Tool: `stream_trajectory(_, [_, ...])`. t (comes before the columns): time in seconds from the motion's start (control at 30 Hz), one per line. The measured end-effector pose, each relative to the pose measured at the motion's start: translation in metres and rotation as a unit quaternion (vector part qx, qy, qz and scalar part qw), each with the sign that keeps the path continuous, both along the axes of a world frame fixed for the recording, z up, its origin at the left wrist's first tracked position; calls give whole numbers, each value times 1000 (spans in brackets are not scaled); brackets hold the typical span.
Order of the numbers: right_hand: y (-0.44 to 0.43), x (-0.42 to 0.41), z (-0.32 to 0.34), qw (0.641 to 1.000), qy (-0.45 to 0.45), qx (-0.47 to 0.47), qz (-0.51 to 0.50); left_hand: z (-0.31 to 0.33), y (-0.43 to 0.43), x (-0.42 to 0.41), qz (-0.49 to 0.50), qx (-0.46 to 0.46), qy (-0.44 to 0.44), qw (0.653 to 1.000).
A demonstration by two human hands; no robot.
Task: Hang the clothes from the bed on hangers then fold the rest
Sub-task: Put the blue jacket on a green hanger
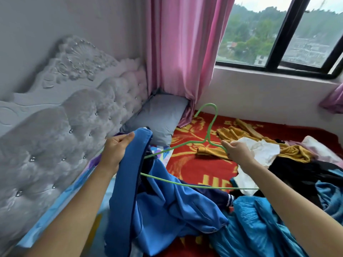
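My left hand grips the collar edge of a blue jacket and holds it up above the bed. The jacket's body drapes down onto the bed below. My right hand pinches the right shoulder wire of a green hanger, whose hook points up toward the curtain. The hanger's left end goes into the jacket next to my left hand. Its bottom bar runs across in front of the jacket.
A pile of clothes lies to the right: a mustard garment, a white one, a black one, a turquoise one. They lie on a red blanket. A grey pillow, tufted headboard and pink curtain stand behind.
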State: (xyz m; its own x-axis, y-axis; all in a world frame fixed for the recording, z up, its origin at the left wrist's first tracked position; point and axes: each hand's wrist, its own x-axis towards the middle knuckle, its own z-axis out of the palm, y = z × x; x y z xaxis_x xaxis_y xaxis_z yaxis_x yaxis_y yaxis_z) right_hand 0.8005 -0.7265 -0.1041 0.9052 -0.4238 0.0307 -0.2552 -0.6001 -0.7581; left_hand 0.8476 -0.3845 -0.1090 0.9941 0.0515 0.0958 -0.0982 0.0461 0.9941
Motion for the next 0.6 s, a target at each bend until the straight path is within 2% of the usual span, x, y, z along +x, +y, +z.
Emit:
stream_trajectory(0.13, [22,2,0,998,-17,59,-19,9,-31,-16,-63,54,-58,995])
stream_trajectory(0.2, [34,-1,-3,993,-24,107,-37,8,-49,-23,-89,138,-99,981])
stream_trajectory(0.27, [42,-4,-10,980,-31,185,-60,5,-60,-25,-94,252,-169,948])
stream_trajectory(0.3, [45,-7,-14,972,-35,223,-67,6,-62,-25,-71,333,-229,912])
stream_trajectory(0.37, [46,-11,-21,961,-45,262,-72,14,-58,-25,4,492,-364,791])
stream_trajectory(0.4, [45,-13,-23,959,-54,270,-71,18,-54,-23,35,543,-409,732])
stream_trajectory(0.43, [45,-14,-25,957,-62,275,-73,21,-49,-20,51,577,-422,698])
stream_trajectory(0.47, [44,-15,-25,954,-68,282,-76,23,-44,-15,43,594,-396,699])
stream_trajectory(0.53, [44,-14,-23,949,-74,295,-76,22,-37,1,9,592,-305,746])
stream_trajectory(0.57, [46,-12,-21,949,-73,297,-71,19,-32,8,-12,602,-253,757])
stream_trajectory(0.6, [47,-11,-18,950,-73,295,-67,21,-29,14,-38,621,-217,752])
